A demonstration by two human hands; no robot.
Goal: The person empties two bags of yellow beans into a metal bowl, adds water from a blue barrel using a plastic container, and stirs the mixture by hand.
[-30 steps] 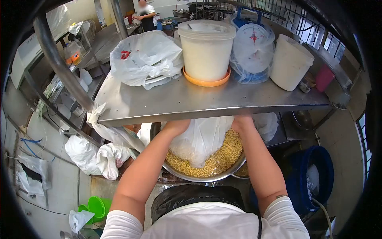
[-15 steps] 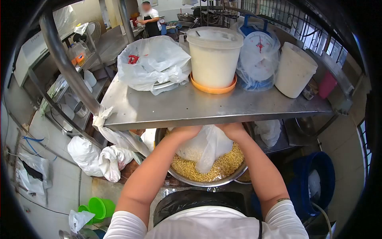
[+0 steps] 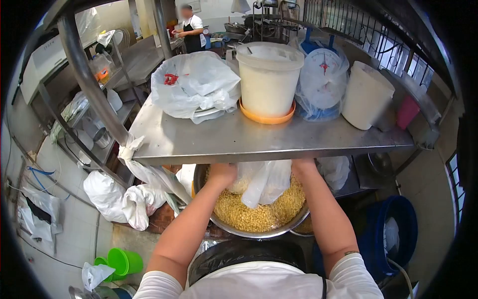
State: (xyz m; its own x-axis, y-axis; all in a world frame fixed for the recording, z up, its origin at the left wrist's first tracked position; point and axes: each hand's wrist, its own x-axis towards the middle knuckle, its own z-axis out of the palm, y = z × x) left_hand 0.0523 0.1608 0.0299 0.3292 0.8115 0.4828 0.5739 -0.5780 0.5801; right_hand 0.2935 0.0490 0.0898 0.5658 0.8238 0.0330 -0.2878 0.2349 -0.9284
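Below the shelf edge, a wide metal basin (image 3: 259, 233) holds many small yellow pieces (image 3: 264, 215), which look like beans or kernels. On top of them lies a translucent plastic bag (image 3: 266, 182) with pale contents at its left. My left hand (image 3: 222, 174) is at the bag's left side, over the basin, its fingers hidden by the shelf and its own back. To the bag's right is my right hand (image 3: 302, 167), mostly covered by the shelf edge. What either hand holds cannot be made out.
The steel shelf (image 3: 279, 142) crosses above the basin, bearing a white bucket (image 3: 269, 79), a bagged scale (image 3: 323, 74), a tilted container (image 3: 367, 94) and bagged plates (image 3: 196, 87). A blue barrel (image 3: 403, 224) stands right. A person (image 3: 191, 30) stands far back.
Both hands have moved apart, the left one leftward and lower. The bag between them has shifted up and its hanging end is higher. More of the yellow pieces shows.
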